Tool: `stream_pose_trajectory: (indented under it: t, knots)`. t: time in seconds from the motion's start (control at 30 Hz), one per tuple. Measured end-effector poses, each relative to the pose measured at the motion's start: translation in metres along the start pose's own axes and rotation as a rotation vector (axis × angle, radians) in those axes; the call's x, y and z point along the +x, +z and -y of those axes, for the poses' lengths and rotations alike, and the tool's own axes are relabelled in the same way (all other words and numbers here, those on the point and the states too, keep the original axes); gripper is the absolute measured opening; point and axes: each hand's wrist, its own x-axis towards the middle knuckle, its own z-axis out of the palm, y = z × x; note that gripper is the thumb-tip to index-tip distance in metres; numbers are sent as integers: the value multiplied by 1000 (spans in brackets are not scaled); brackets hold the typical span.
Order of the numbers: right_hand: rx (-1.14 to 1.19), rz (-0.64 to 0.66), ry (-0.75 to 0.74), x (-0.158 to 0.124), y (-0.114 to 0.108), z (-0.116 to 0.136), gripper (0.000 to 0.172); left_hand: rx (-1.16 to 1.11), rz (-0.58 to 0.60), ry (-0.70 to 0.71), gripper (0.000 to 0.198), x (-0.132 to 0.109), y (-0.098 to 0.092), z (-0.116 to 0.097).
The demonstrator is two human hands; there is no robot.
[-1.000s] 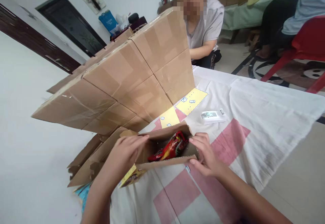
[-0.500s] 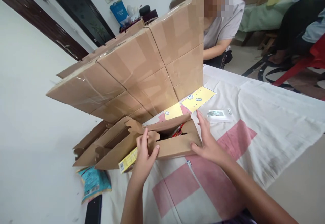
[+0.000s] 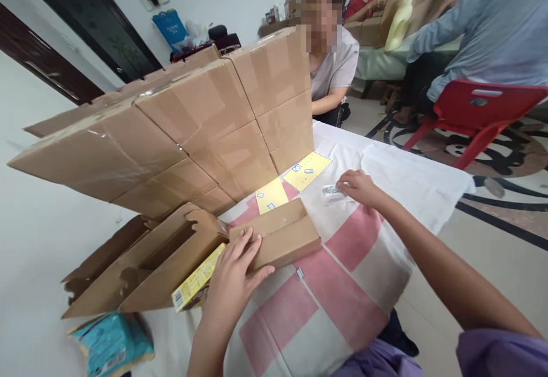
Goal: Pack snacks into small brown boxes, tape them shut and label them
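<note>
A small brown cardboard box [image 3: 285, 234] lies closed on the cloth in front of me. My left hand [image 3: 240, 263] rests on its left end with the fingers spread. Farther right, my right hand [image 3: 357, 186] has its fingers bent together on a small white packet [image 3: 331, 194] that lies on the cloth. Beyond the box are two yellow sheets [image 3: 307, 170] with small blue-outlined shapes. A yellow box [image 3: 199, 277] leans beside open brown cartons [image 3: 158, 251] to the left of my left hand.
Stacked cardboard boxes [image 3: 205, 120] form a wall behind the work area. A blue snack bag [image 3: 111, 343] is at the lower left. A person [image 3: 331, 75] is behind the table; others sit farther right, by a red chair [image 3: 488, 106].
The box's top has been closed over the red item inside. My right hand has left the box and reached the white packet. The view has shifted, showing more at the right.
</note>
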Motion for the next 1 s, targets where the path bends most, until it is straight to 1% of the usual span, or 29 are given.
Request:
stream_pose_trajectory:
  t: [0.07,0.1,0.23,0.27,0.3,0.4,0.5,0.6,0.7,0.77,0.87,0.93,1.0]
  knots:
    - [28,195,91,22,-9,-15,33,-13,-10,-9,55,-1,2,2]
    - [47,265,123,31,-12,-19,34,-25,-14,-10,54,-1,2,3]
    - [58,513,183,52,-24,-20,39,-77,-26,-12,50,-4,6,9]
    - [73,561,195,54,-26,-19,38,-86,-31,-16,51,-5,7,10]
    - [101,581,217,55,-28,-18,37,-91,-35,-20,51,-5,8,10]
    - [217,554,303,56,-32,-15,37,-95,-38,-32,51,-5,10,10]
    - [314,564,313,53,-33,-17,37,-96,-37,-35,50,-5,11,10]
    - [454,537,303,45,-33,-28,34,-95,-45,-33,49,-5,12,12]
    - [662,450,283,32,-30,-44,33,-98,-59,-26,49,-5,14,13]
    - [767,380,264,23,-24,-55,38,-98,-77,-24,49,-5,15,13]
    - [889,296,224,13,-13,-66,51,-95,-105,-35,47,-5,16,11]
    - [976,283,200,10,-6,-72,56,-95,-114,-41,46,-4,17,10]
    - [1060,288,187,10,-2,-78,56,-98,-125,-34,46,-4,17,9]
